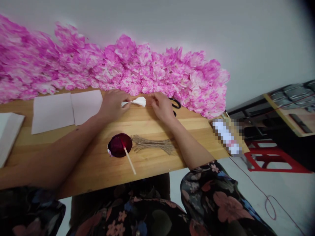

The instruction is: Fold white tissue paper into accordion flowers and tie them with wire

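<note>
A white piece of paper [139,101], pinched in at the middle and fanned out like a bow, lies between my hands. My left hand [114,103] grips its left end between thumb and fingers. Just right of the bow, my right hand [161,105] is low over the table with curled fingers; whether a thin thing is between them is hidden. Black-handled scissors [176,103] show partly behind that hand. Nearer my body sit a dark red bowl [118,146] of liquid, a pale stick [130,160] leaning out of it, and a bundle of thin brown strands [154,144].
Pink and white paper flowers [137,65] are heaped along the wall at the table's back. White paper sheets [52,113] lie left of my left hand, with a thicker white stack [8,131] at the far left. Red stools [275,160] stand right of the wooden table [98,173].
</note>
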`<action>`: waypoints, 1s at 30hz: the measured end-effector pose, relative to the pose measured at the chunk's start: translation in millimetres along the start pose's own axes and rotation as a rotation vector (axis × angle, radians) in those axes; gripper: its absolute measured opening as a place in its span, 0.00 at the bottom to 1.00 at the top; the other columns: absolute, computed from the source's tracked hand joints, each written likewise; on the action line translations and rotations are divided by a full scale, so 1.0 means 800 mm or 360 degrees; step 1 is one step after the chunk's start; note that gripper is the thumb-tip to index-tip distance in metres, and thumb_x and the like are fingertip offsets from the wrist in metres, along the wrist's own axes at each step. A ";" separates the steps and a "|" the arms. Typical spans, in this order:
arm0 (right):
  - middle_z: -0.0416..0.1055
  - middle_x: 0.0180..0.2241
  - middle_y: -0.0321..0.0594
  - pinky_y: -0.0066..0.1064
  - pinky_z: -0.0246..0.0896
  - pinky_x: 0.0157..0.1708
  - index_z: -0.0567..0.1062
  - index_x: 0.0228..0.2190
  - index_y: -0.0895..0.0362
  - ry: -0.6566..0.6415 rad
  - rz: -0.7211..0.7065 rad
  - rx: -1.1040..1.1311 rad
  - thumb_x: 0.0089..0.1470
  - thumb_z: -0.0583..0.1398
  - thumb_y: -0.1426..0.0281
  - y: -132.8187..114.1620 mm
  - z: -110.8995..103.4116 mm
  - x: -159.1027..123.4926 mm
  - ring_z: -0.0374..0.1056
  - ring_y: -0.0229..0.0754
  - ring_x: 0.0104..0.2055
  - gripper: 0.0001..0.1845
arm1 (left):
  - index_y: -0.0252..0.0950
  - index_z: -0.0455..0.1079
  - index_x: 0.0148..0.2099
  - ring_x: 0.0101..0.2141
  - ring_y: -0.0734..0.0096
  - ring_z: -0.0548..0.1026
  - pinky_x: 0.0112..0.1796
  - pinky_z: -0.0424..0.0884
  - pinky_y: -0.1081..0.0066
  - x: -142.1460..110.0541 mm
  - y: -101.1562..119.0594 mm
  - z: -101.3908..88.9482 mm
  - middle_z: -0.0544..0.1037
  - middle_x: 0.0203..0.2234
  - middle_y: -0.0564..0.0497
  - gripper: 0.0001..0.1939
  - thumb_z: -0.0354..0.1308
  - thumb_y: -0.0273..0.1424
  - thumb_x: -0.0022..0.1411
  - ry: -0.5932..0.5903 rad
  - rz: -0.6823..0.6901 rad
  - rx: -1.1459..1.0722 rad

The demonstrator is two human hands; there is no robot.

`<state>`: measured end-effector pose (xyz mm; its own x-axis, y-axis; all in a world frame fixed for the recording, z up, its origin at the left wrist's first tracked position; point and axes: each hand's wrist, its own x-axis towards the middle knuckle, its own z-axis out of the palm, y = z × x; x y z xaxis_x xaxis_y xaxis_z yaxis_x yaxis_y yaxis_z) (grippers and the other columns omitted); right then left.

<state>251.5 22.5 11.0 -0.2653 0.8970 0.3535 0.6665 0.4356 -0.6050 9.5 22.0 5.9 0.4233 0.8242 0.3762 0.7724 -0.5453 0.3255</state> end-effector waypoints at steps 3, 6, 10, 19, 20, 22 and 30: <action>0.78 0.38 0.43 0.40 0.70 0.46 0.78 0.39 0.55 -0.0009 0.0304 0.0601 0.67 0.56 0.56 0.001 0.004 0.002 0.73 0.45 0.41 0.18 | 0.39 0.75 0.40 0.42 0.57 0.77 0.48 0.70 0.56 -0.002 0.001 -0.001 0.82 0.37 0.47 0.09 0.53 0.34 0.67 0.0153 -0.0079 -0.0049; 0.78 0.35 0.41 0.35 0.73 0.38 0.77 0.39 0.53 -0.0201 0.0603 0.1226 0.60 0.61 0.42 -0.010 0.011 -0.002 0.74 0.42 0.37 0.27 | 0.41 0.75 0.41 0.42 0.56 0.77 0.51 0.70 0.54 -0.003 0.004 0.001 0.82 0.36 0.48 0.08 0.55 0.36 0.68 0.0208 -0.0091 -0.0029; 0.79 0.33 0.36 0.30 0.72 0.33 0.77 0.41 0.52 -0.0301 0.0597 0.1424 0.47 0.72 0.46 -0.022 0.020 -0.008 0.72 0.37 0.31 0.29 | 0.41 0.76 0.42 0.44 0.53 0.78 0.54 0.69 0.50 -0.003 0.012 0.003 0.82 0.37 0.47 0.09 0.56 0.35 0.66 0.0143 -0.0073 -0.0014; 0.78 0.33 0.33 0.30 0.71 0.34 0.76 0.38 0.52 -0.0288 0.0502 0.1398 0.46 0.72 0.54 -0.022 0.023 -0.009 0.72 0.37 0.33 0.22 | 0.41 0.78 0.53 0.47 0.53 0.80 0.53 0.70 0.53 -0.003 0.019 0.008 0.85 0.45 0.46 0.17 0.55 0.38 0.67 0.0003 -0.0099 -0.0216; 0.78 0.34 0.34 0.30 0.71 0.34 0.76 0.38 0.52 -0.0279 0.0493 0.1378 0.46 0.72 0.53 -0.023 0.023 -0.010 0.72 0.37 0.33 0.22 | 0.41 0.79 0.50 0.46 0.54 0.81 0.53 0.70 0.54 -0.002 0.018 0.008 0.86 0.44 0.47 0.16 0.55 0.37 0.67 0.0004 -0.0081 -0.0237; 0.78 0.34 0.34 0.30 0.71 0.35 0.77 0.36 0.52 -0.0250 0.0484 0.1324 0.48 0.72 0.52 -0.023 0.022 -0.010 0.71 0.37 0.34 0.21 | 0.41 0.80 0.46 0.46 0.55 0.81 0.53 0.70 0.55 -0.002 0.016 0.009 0.86 0.44 0.48 0.14 0.54 0.37 0.67 0.0024 -0.0043 -0.0253; 0.75 0.32 0.35 0.33 0.68 0.40 0.76 0.31 0.54 -0.0093 0.0496 0.1173 0.48 0.70 0.52 -0.007 0.029 -0.007 0.69 0.38 0.35 0.20 | 0.41 0.80 0.42 0.43 0.58 0.81 0.50 0.71 0.57 -0.001 0.012 0.012 0.86 0.40 0.48 0.14 0.54 0.37 0.66 0.0004 0.0017 -0.0254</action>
<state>233.0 16.8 -3.8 -0.1926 0.9791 0.0647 0.0898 0.0833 -0.9925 20.8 17.7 0.4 0.4297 0.8179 0.3826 0.6829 -0.5715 0.4549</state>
